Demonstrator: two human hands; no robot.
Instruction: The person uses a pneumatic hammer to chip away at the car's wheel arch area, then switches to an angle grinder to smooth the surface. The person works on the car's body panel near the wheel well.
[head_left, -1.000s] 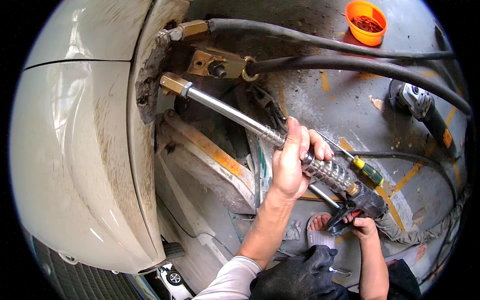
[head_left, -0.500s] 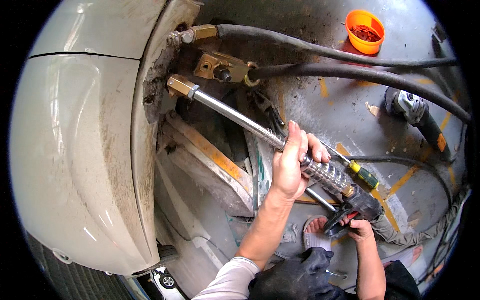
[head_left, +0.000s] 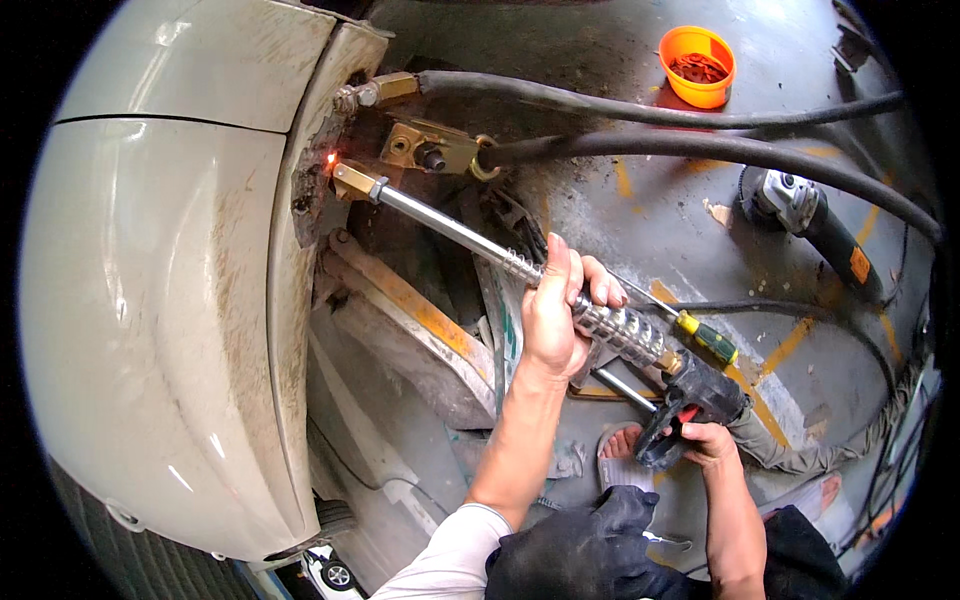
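Note:
My left hand (head_left: 555, 325) is closed round the chrome shaft (head_left: 440, 225) of a long tool, just in front of its slotted metal sleeve (head_left: 625, 328). My right hand (head_left: 708, 443) grips the tool's black pistol handle (head_left: 668, 432) beside a red trigger. The brass tip (head_left: 356, 181) is at the rusty lower edge (head_left: 305, 205) of a white car panel (head_left: 170, 300), where a small orange glow shows. Above it, a brass clamp plate (head_left: 425, 140) with a thick black cable (head_left: 700, 148) and a brass fitting (head_left: 395, 88) with another cable sit by the same edge.
An orange tub (head_left: 697, 95) with reddish bits stands at the upper right. An angle grinder (head_left: 820, 225) and a yellow-green screwdriver (head_left: 707, 337) lie on the right. A grey, yellow-striped metal arm (head_left: 400, 310) is beneath the car. My sandalled foot (head_left: 625, 470) shows below.
The tool and both hands have shifted up and left in the picture, along with the things on the floor. A bright orange glow has appeared at the brass tip.

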